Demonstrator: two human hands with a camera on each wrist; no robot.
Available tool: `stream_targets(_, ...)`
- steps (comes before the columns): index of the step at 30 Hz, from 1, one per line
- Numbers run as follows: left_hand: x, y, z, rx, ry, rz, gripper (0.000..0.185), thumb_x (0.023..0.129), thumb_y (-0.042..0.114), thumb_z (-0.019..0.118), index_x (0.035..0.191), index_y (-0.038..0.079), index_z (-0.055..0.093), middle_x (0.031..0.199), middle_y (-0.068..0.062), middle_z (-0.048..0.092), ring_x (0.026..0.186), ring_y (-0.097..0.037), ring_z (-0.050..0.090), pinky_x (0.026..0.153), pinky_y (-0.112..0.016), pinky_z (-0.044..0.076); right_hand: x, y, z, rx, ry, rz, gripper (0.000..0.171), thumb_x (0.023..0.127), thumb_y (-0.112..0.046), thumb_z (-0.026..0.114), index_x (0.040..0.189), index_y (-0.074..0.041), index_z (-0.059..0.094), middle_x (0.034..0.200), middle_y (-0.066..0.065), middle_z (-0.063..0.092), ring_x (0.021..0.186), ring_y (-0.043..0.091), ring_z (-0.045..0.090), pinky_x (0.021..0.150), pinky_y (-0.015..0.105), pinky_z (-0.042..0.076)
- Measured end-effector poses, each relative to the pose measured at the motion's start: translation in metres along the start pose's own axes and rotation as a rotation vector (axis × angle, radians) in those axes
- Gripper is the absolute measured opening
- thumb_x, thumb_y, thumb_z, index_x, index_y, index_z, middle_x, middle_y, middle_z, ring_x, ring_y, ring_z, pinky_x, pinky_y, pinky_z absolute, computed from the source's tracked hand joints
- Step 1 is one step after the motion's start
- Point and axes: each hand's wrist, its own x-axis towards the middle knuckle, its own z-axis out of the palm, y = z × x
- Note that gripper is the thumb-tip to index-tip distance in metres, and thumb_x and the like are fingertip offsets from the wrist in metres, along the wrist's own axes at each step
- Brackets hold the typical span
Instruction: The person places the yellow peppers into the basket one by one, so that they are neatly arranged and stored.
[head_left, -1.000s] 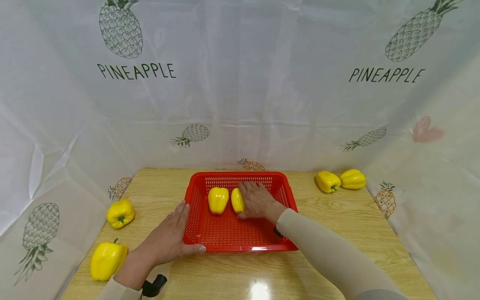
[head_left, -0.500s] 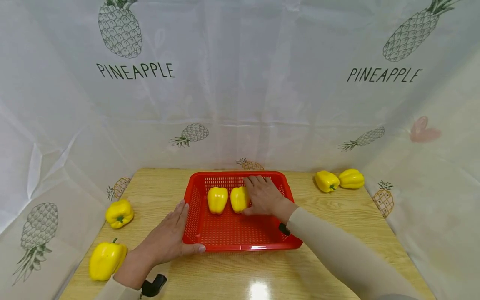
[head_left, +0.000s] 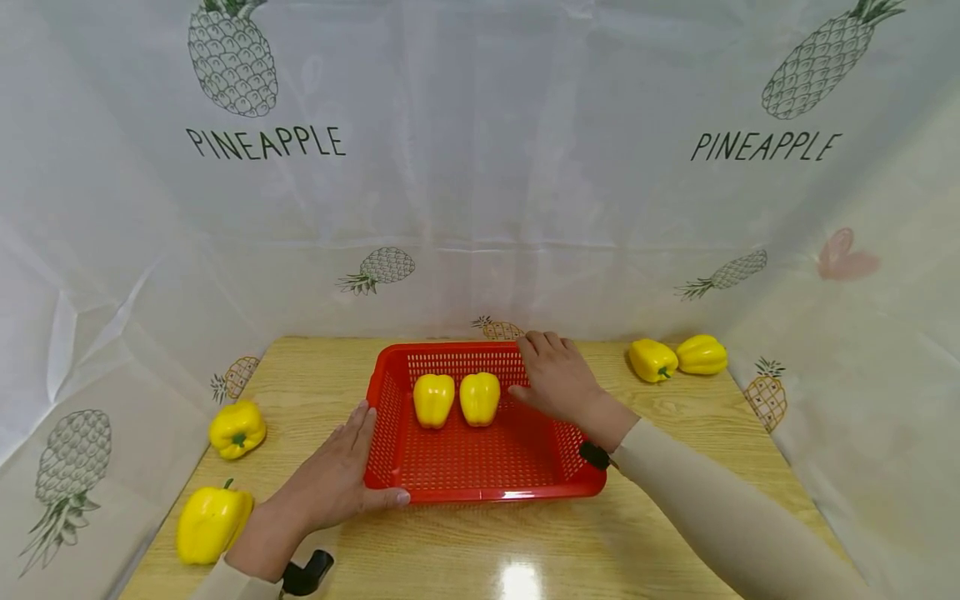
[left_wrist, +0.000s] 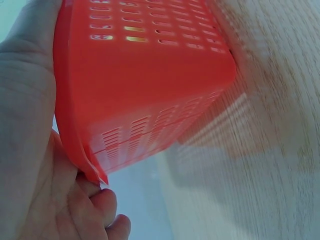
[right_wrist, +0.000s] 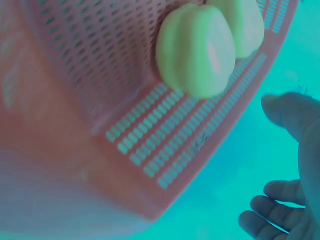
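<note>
A red plastic basket (head_left: 480, 483) with slotted walls stands on the table, two yellow bell peppers (head_left: 434, 401) side by side inside it. My left hand (head_left: 326, 483) rests against the basket's left corner, fingers straight along the side rim and thumb along the near rim. The left wrist view shows that palm (left_wrist: 30, 145) close against the red rim. Above the basket's right part is my right hand (head_left: 562, 379), its fingers near the back rim. Nothing lies between its spread thumb and fingers (right_wrist: 272, 212) in the right wrist view. The right-hand pepper (head_left: 480, 399) sits apart from it.
Two more yellow peppers (head_left: 652, 360) lie at the table's back right corner. Along the left edge are a pepper (head_left: 237, 429) and a larger one (head_left: 213, 525) beside my left forearm. A white pineapple-print sheet (head_left: 480, 192) encloses the wooden table (head_left: 450, 550) behind and at the sides.
My right hand has come away from the right-hand pepper in the basket, moving right and up toward the back rim. That pepper now shows fully. The left hand has stayed put.
</note>
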Motion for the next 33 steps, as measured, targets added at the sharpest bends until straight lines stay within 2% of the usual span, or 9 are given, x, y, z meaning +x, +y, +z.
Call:
stream_targets(3, 0.000, 0.000, 0.001, 0.002, 0.000, 0.001, 0.139, 0.078, 0.086, 0.069, 0.165, -0.008, 0.016, 0.174, -0.028, 0.011, 0.158, -0.048, 0.024, 0.127, -0.063, 0.027, -0.008, 0.011, -0.003, -0.035, 0.057, 0.013, 0.077, 0.092, -0.051, 0.079, 0.144, 0.000, 0.054, 0.141, 0.019, 0.060, 0.130, 0.039, 0.058, 0.109, 0.054, 0.051)
stream_targets(7, 0.000, 0.000, 0.001, -0.008, -0.003, -0.001, 0.138, 0.078, 0.084, 0.071, 0.165, -0.008, 0.016, 0.174, -0.029, 0.010, 0.158, -0.049, 0.024, 0.126, -0.063, 0.027, -0.021, 0.029, -0.003, -0.049, 0.122, 0.029, 0.072, 0.092, -0.046, 0.080, 0.141, 0.002, 0.056, 0.137, 0.021, 0.062, 0.127, 0.040, 0.059, 0.107, 0.055, 0.051)
stream_targets(10, 0.000, 0.000, 0.000, -0.019, -0.005, -0.001, 0.137, 0.079, 0.081, 0.073, 0.165, -0.008, 0.015, 0.174, -0.029, 0.009, 0.158, -0.050, 0.024, 0.125, -0.065, 0.027, -0.030, 0.045, 0.000, -0.050, 0.209, 0.031, 0.067, 0.091, -0.041, 0.082, 0.136, 0.004, 0.059, 0.131, 0.023, 0.065, 0.121, 0.042, 0.061, 0.102, 0.056, 0.054)
stream_targets(14, 0.000, 0.000, 0.000, -0.019, -0.007, 0.001, 0.139, 0.078, 0.086, 0.069, 0.166, -0.008, 0.014, 0.174, -0.029, 0.009, 0.157, -0.051, 0.024, 0.124, -0.066, 0.029, -0.042, 0.069, 0.006, -0.064, 0.324, 0.034, 0.062, 0.088, -0.034, 0.085, 0.130, 0.007, 0.062, 0.122, 0.025, 0.068, 0.112, 0.044, 0.063, 0.093, 0.057, 0.055)
stream_targets(18, 0.001, -0.002, 0.002, -0.017, -0.001, 0.004, 0.139, 0.078, 0.085, 0.070, 0.166, -0.007, 0.014, 0.174, -0.029, 0.009, 0.157, -0.051, 0.025, 0.123, -0.066, 0.030, -0.054, 0.097, 0.016, -0.080, 0.376, 0.069, 0.059, 0.088, -0.030, 0.085, 0.125, 0.009, 0.062, 0.119, 0.027, 0.068, 0.108, 0.046, 0.063, 0.088, 0.059, 0.055)
stream_targets(22, 0.001, -0.002, 0.004, -0.017, 0.006, 0.012, 0.137, 0.079, 0.082, 0.072, 0.165, -0.008, 0.015, 0.174, -0.029, 0.009, 0.157, -0.051, 0.025, 0.123, -0.066, 0.030, -0.068, 0.123, 0.029, -0.094, 0.332, 0.136, 0.056, 0.089, -0.028, 0.084, 0.122, 0.010, 0.061, 0.118, 0.029, 0.067, 0.107, 0.048, 0.063, 0.088, 0.060, 0.056)
stream_targets(26, 0.001, -0.001, 0.003, -0.016, 0.001, 0.005, 0.137, 0.079, 0.083, 0.071, 0.166, -0.007, 0.015, 0.175, -0.027, 0.009, 0.157, -0.050, 0.025, 0.123, -0.065, 0.031, -0.079, 0.146, 0.042, -0.109, 0.231, 0.211, 0.055, 0.090, -0.030, 0.083, 0.119, 0.010, 0.058, 0.116, 0.030, 0.065, 0.108, 0.049, 0.062, 0.087, 0.061, 0.054)
stream_targets(33, 0.001, 0.000, 0.001, -0.012, -0.003, -0.010, 0.138, 0.078, 0.084, 0.071, 0.166, -0.006, 0.015, 0.175, -0.027, 0.009, 0.157, -0.051, 0.026, 0.122, -0.066, 0.032, -0.085, 0.171, 0.055, -0.089, 0.108, 0.303, 0.053, 0.094, -0.031, 0.080, 0.114, 0.011, 0.053, 0.116, 0.031, 0.061, 0.109, 0.049, 0.058, 0.083, 0.062, 0.050)
